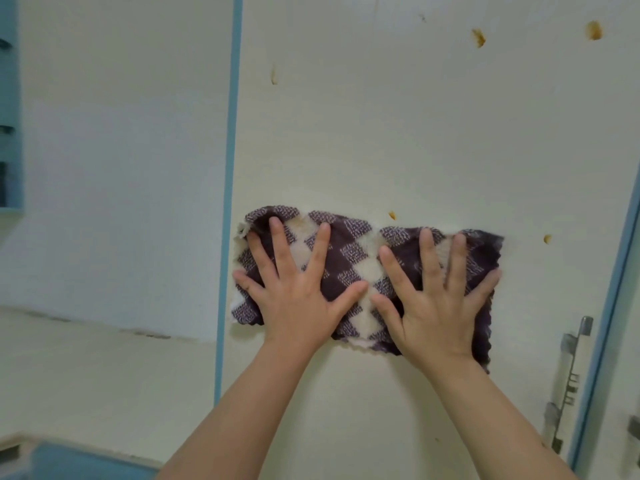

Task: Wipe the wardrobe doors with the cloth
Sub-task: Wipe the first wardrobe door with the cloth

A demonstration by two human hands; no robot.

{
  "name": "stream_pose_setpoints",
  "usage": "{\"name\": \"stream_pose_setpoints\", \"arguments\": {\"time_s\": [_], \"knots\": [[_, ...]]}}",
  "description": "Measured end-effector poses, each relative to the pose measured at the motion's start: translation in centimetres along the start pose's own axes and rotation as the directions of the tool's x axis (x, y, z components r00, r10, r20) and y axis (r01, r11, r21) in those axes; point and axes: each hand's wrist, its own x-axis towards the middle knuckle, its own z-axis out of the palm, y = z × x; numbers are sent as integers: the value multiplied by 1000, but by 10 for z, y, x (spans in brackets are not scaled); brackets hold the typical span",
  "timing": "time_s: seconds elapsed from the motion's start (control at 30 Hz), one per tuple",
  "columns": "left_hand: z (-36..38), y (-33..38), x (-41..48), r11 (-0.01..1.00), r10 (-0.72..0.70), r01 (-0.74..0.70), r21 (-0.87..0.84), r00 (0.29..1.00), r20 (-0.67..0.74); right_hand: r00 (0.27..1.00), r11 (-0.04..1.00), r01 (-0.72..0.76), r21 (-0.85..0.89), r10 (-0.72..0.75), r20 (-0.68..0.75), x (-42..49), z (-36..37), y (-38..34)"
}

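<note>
A purple and cream zigzag cloth (349, 258) is spread flat against the cream wardrobe door (398, 133). My left hand (294, 289) presses its left half with fingers spread wide. My right hand (436, 299) presses the right half the same way, palm flat. Neither hand grips the cloth; both lie on top of it. Several brown stains mark the door: two at the upper right (478, 38), one at the upper left (273, 76), and small ones just above and right of the cloth (392, 215).
A blue strip (230, 168) edges the door on the left, with a pale wall beyond it. A metal handle (571, 375) is mounted at the door's lower right, beside another blue edge (609, 306). A blue shelf frame (10, 109) stands at far left.
</note>
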Motion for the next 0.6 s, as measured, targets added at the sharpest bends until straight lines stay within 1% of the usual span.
{"name": "stream_pose_setpoints", "arguments": {"time_s": [0.1,0.3,0.6], "knots": [[0,0,2,1000,-9,9,-10,1000,-12,1000,999,-17,-29,18,22,-1,2,1],[-2,1,25,999,-43,42,-19,997,-58,997,997,-75,-30,74,-18,22,2,0],[-30,20,93,997,-50,47,-62,998,-42,997,995,-71,74,70,16,102,-7,13]]}}
